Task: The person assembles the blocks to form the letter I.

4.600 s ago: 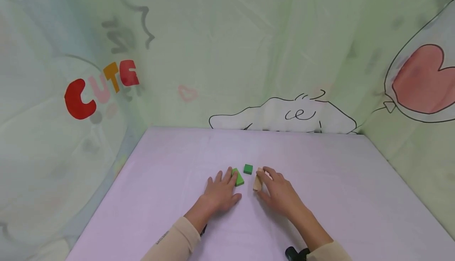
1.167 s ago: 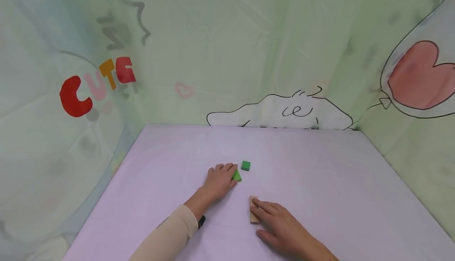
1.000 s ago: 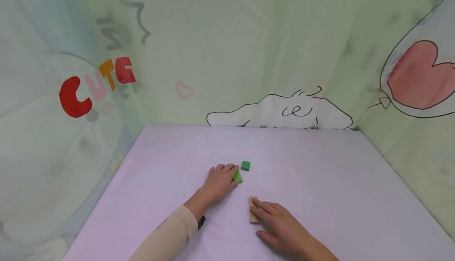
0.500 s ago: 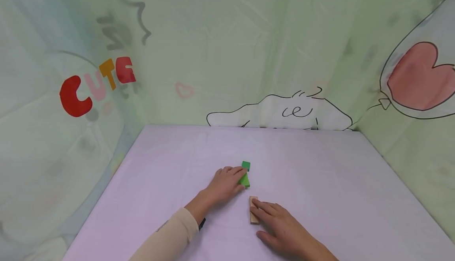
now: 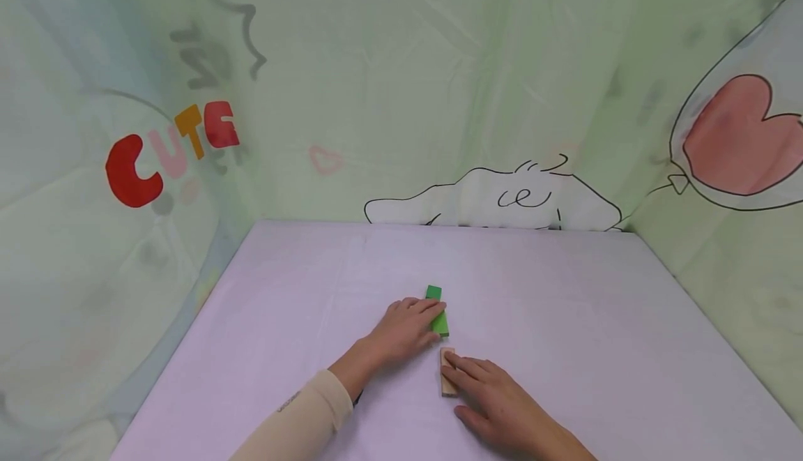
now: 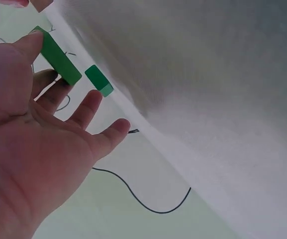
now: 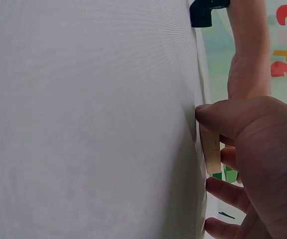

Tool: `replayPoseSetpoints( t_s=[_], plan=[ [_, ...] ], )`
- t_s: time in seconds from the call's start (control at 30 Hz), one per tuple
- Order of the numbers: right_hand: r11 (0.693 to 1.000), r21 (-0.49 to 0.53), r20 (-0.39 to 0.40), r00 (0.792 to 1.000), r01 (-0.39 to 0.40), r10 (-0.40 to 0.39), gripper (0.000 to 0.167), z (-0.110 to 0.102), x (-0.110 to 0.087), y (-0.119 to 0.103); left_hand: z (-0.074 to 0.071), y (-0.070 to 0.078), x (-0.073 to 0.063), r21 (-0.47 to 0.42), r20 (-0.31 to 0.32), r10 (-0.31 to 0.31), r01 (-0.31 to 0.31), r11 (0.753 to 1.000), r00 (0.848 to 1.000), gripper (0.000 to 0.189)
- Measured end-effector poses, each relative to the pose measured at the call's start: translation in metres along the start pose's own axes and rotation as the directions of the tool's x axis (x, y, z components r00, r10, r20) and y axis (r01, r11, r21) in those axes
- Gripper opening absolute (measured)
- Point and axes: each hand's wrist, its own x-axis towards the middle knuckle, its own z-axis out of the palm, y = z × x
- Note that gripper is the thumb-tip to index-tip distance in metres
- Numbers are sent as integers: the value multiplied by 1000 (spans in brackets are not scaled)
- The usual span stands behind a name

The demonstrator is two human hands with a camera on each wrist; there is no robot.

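My left hand (image 5: 404, 328) pinches a light green block (image 5: 442, 325), thumb at its near end and fingers at the far end. The left wrist view shows the thumb on one end of this light green block (image 6: 58, 59). Just behind it lies a small dark green block (image 5: 434, 292), partly covered by my fingers; whether the two touch, I cannot tell. Nearer to me, a natural wooden block (image 5: 447, 381) lies lengthwise on the table. Fingertips of my right hand (image 5: 502, 405) rest on it, with the thumb off to the side.
A pale lilac cloth covers the table (image 5: 564, 307). Printed fabric walls (image 5: 401, 98) stand behind it and along both sides. A dark wrist strap (image 7: 205, 11) shows on the left wrist in the right wrist view.
My left hand has slid the light green block right and toward me, turning it in line with the dark green block. Earlier, my right hand brought the wooden block nearer; it now stays still.
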Motion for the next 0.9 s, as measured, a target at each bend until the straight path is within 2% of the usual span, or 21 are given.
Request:
replayPoseSetpoints(
  t_s=[0.1,0.47,0.73,0.9],
  plan=[
    [1000,5,14,1000,-8,7,59,0,0,0,1,1,0,3,1,10,-10,1000,1000,59],
    [999,-17,-48,998,42,-42,61,1,-1,2,3,5,3,19,19,41,-41,999,999,60],
    [999,35,54,998,-30,28,59,-2,-2,0,7,6,4,29,19,46,-46,999,999,59],
    [999,38,60,998,-35,33,60,-2,-3,0,7,6,4,39,27,63,-64,997,998,58]
  ],
)
